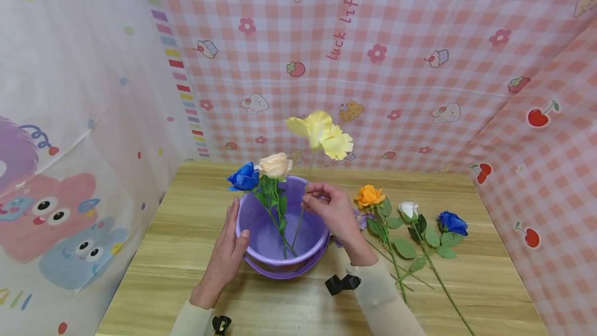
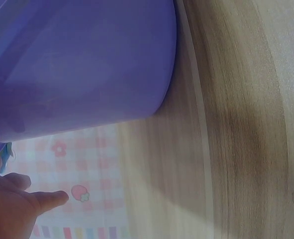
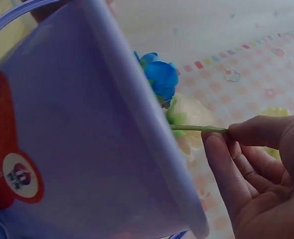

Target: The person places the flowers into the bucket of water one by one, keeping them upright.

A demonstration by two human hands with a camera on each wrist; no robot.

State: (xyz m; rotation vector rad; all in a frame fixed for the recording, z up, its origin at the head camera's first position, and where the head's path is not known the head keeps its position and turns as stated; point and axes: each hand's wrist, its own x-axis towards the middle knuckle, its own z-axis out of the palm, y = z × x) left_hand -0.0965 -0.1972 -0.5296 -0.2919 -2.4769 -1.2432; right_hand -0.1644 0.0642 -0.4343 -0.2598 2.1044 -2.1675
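A purple bucket [image 1: 261, 224] stands on the table, with a blue rose [image 1: 244, 177] and a cream rose [image 1: 275, 165] leaning in it. My left hand [image 1: 226, 248] rests against the bucket's left side with its fingers extended and the thumb at the rim. Over the right side of the opening, my right hand [image 1: 333, 214] pinches the thin green stem [image 3: 196, 128] of a yellow flower [image 1: 322, 134] between thumb and forefinger. The stem's lower part slants down inside the bucket, and its ruffled bloom stands above the roses.
Right of the bucket, an orange rose [image 1: 370, 196], a white rose [image 1: 409, 210] and another blue rose [image 1: 452, 223] lie on the wooden table [image 1: 154, 253]. Purple blossoms [image 1: 361, 219] show partly behind my right wrist. A pink checked cloth [image 1: 410, 82] hangs behind the table.
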